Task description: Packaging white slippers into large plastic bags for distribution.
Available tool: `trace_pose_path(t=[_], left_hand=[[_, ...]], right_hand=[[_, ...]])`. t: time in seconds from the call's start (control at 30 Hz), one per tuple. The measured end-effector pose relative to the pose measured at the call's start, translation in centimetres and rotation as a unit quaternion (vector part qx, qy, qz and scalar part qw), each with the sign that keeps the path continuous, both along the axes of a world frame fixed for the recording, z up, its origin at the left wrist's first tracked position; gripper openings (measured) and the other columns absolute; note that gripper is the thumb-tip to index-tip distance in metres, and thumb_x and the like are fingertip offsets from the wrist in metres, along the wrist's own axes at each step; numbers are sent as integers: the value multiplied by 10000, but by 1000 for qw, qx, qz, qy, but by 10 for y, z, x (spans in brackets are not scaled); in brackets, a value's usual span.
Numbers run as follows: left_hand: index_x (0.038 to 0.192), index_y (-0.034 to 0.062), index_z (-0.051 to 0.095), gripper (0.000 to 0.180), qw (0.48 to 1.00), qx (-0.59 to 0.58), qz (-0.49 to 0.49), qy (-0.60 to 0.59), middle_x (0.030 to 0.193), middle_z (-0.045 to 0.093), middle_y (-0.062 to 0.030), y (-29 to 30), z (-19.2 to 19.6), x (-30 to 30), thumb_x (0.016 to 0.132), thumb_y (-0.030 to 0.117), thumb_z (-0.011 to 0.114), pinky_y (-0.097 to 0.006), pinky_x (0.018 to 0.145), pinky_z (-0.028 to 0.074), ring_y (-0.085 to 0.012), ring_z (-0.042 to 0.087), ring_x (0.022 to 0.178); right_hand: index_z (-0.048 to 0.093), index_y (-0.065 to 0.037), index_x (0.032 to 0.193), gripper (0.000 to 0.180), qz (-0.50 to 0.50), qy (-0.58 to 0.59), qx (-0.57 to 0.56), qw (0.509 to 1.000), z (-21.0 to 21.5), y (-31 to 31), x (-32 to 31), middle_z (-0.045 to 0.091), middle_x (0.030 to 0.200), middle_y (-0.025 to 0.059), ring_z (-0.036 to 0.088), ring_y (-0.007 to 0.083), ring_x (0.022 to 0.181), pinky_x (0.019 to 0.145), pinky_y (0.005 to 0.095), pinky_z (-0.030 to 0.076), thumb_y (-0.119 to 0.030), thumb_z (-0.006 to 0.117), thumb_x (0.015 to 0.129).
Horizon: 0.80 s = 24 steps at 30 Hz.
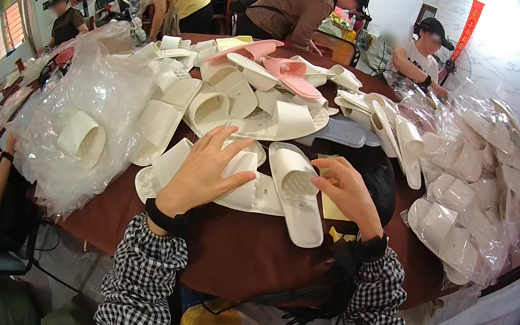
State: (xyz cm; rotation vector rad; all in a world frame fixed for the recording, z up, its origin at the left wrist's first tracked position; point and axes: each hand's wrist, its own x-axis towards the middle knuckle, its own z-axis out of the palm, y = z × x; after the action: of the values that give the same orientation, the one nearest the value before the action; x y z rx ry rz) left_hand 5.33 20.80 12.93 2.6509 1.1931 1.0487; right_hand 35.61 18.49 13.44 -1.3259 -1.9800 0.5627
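Observation:
My left hand is spread with its fingers apart above white slippers lying near the table's front. Just right of it, a single white slide slipper points its heel toward me, with its strap at the far end. My right hand is beside that slipper's strap, thumb and forefinger apart and curved, with nothing visible between them. Whether the thumb touches the slipper I cannot tell. Under the right hand lies a pale yellow sheet, partly hidden by the fingers. A black object sits behind it.
A heap of white slippers with pink ones and a grey one covers the brown table. Clear plastic bags stand left and right, the right holding bagged slippers. Several people work around the table.

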Motion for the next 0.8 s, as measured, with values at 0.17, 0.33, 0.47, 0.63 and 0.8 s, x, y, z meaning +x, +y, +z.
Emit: trace_pose_path(t=[0.17, 0.33, 0.47, 0.63, 0.8], left_hand=[[1354, 78, 543, 642, 988, 54, 111, 89, 1209, 532, -198, -25, 7, 11, 837, 417, 720, -437, 966, 438, -378, 529, 1124], [1398, 107, 498, 803, 974, 21, 180, 139, 1045, 531, -164, -45, 9, 26, 766, 545, 731, -452, 785, 492, -338, 584, 927], [1387, 97, 505, 784, 973, 37, 183, 137, 1067, 519, -177, -33, -10, 27, 720, 418, 763, -444, 759, 487, -338, 571, 934], [1416, 97, 468, 691, 988, 29, 108, 110, 1089, 537, -214, -4, -8, 20, 768, 230, 670, -447, 855, 505, -387, 590, 972], [1461, 86, 414, 716, 984, -70, -135, 94, 1202, 576, -216, 2, 23, -20, 768, 107, 594, -400, 918, 490, -350, 591, 1059]], right_hand=[[515, 15, 1352, 637, 4, -49, -55, 997, -26, 11, 12, 626, 1092, 163, 614, 231, 890, 809, 330, 507, -282, 743, 836], [432, 4, 1433, 632, 24, 101, -181, 978, -36, 21, 5, 639, 1045, 126, 619, 145, 731, 652, 284, 527, -59, 647, 842], [400, -18, 1459, 636, 46, 146, -154, 976, -49, 25, -4, 633, 1055, 82, 599, 99, 697, 591, 245, 523, -14, 603, 857], [517, -32, 1345, 492, -7, 88, -135, 987, -47, 21, 15, 603, 978, 50, 559, 114, 781, 657, 267, 473, -75, 601, 862], [381, -113, 1484, 642, -13, 84, -138, 987, -19, 12, -1, 562, 942, 44, 490, 62, 600, 493, 206, 404, -80, 578, 874]])
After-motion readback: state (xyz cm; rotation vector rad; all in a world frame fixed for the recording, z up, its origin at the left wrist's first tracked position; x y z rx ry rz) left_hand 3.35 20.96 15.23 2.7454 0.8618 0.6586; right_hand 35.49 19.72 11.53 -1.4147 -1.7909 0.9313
